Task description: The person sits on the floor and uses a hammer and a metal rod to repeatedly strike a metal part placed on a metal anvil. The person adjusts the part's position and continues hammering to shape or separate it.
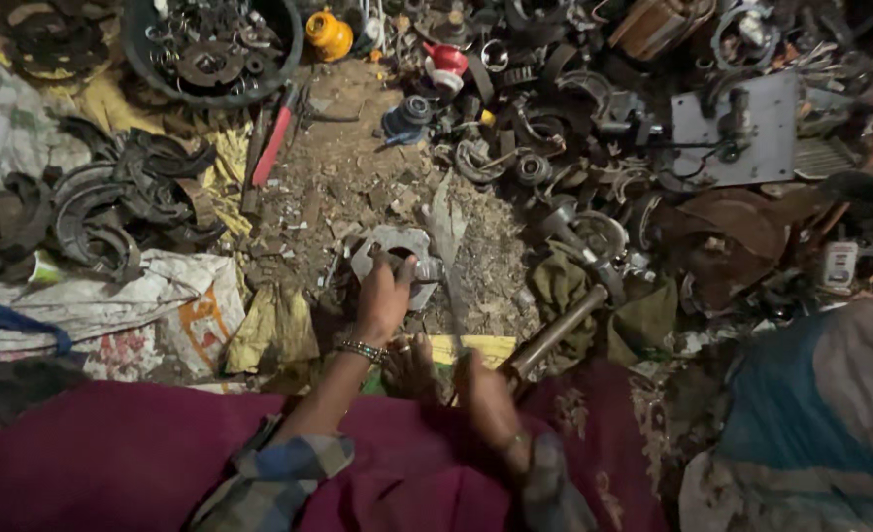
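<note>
Scrap metal covers the dirt ground [348, 167] in the head view. Left hand [382, 296] presses on a flat grey metal part [397, 246] at the middle of the bare patch, fingers closed over its edge. Right hand [486, 399] is wrapped around a hammer handle [555, 335], near the person's bare foot [412, 365].

There are two hands, a left hand [382, 300] and a right hand [486, 399], one hammer [565, 320], one red-handled tool [274, 143], one yellow jug [329, 34] and one round black tub [210, 97]
</note>
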